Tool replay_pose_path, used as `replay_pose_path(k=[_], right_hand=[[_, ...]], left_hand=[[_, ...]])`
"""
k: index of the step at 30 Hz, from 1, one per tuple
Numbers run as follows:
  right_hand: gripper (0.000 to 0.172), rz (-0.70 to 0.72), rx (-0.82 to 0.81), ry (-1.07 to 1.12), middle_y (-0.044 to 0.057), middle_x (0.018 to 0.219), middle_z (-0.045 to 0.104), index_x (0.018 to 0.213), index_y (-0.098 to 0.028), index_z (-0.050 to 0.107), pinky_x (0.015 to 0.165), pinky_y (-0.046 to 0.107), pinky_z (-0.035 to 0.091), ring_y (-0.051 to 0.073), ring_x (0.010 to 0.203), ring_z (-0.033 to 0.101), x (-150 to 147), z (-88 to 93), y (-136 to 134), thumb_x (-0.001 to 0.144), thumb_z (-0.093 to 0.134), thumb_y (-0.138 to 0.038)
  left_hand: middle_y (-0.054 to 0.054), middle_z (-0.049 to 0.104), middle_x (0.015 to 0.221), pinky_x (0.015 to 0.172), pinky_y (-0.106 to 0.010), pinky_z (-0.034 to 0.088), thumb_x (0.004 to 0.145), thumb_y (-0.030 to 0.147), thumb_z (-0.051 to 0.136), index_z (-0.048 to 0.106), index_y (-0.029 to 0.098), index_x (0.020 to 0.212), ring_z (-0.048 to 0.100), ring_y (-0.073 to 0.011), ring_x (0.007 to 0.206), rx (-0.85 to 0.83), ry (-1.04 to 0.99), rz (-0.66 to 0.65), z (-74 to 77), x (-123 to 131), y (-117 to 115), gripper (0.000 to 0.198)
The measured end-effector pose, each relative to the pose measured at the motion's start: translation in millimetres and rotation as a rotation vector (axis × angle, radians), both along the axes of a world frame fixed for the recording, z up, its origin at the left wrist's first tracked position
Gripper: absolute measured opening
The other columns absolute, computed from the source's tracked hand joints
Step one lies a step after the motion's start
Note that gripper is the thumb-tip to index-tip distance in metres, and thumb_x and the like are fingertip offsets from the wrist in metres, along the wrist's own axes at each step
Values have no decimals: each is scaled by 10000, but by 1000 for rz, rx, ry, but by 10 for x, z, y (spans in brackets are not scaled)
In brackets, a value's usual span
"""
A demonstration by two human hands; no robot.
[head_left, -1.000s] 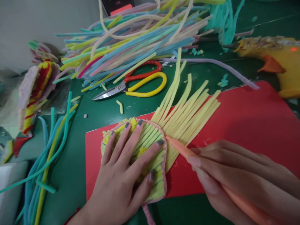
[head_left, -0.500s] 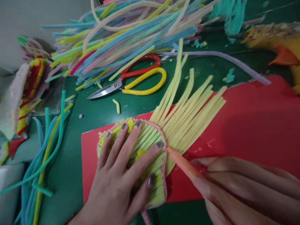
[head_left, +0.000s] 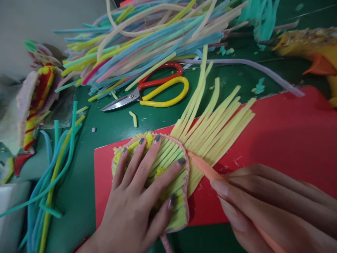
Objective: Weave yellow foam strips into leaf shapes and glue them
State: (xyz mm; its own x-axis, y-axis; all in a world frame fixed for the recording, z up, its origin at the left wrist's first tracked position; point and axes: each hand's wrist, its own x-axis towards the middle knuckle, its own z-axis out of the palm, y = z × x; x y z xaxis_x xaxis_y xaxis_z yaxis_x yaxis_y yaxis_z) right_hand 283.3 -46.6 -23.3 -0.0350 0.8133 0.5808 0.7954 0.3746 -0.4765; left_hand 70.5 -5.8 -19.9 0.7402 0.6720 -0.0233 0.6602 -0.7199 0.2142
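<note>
My left hand lies flat with fingers spread on a round piece made of yellow fuzzy strips with a pink fuzzy rim. Long yellow strips fan out from under its right edge across a red mat. My right hand is closed round an orange pointed tool. The tool's tip touches the strips right at the pink rim, beside my left index fingertip.
Scissors with red and yellow handles lie on the green table behind the mat. A big heap of coloured fuzzy sticks fills the back. A yellow glue gun sits at the right. More sticks and a finished piece lie left.
The orange tool's tip has slid slightly along the pink rim and back. My left hand stays pressed on the round piece. The view shifted a little.
</note>
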Motion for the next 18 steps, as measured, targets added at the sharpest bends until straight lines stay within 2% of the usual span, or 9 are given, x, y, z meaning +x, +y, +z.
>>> replay_pose_path(k=[4,11,16,18], right_hand=[[265,-5,-20,8,-63,545,599,585,-231,566,443,197,441,73,468,556,1,-9,3,836,595,-153],[331,12,23,-40,-42,510,582,560,-208,563,403,224,407,75,422,512,1,8,39,884,510,-168],[185,123,-78,-88,-39,652,665,707,-223,645,522,196,482,96,610,628,103,-58,-118,864,574,-155],[176,124,-87,-75,-44,674,675,728,-235,650,546,191,495,100,643,641,115,-61,-164,868,577,-157]], left_hand=[[-28,110,1580,1160,-462,68,871,240,473,376,296,1402,120,-289,1438,4,3,-29,-4,-6,17,542],[-9,116,1581,1162,-463,87,871,243,467,370,313,1410,148,-301,1432,11,1,-13,-8,-14,4,552],[-10,120,1580,1156,-489,105,870,222,472,391,310,1396,146,-308,1432,8,0,-7,-4,-15,-1,540],[-7,125,1579,1157,-489,106,869,220,478,410,304,1385,149,-312,1430,5,0,-7,-1,-15,-3,527]])
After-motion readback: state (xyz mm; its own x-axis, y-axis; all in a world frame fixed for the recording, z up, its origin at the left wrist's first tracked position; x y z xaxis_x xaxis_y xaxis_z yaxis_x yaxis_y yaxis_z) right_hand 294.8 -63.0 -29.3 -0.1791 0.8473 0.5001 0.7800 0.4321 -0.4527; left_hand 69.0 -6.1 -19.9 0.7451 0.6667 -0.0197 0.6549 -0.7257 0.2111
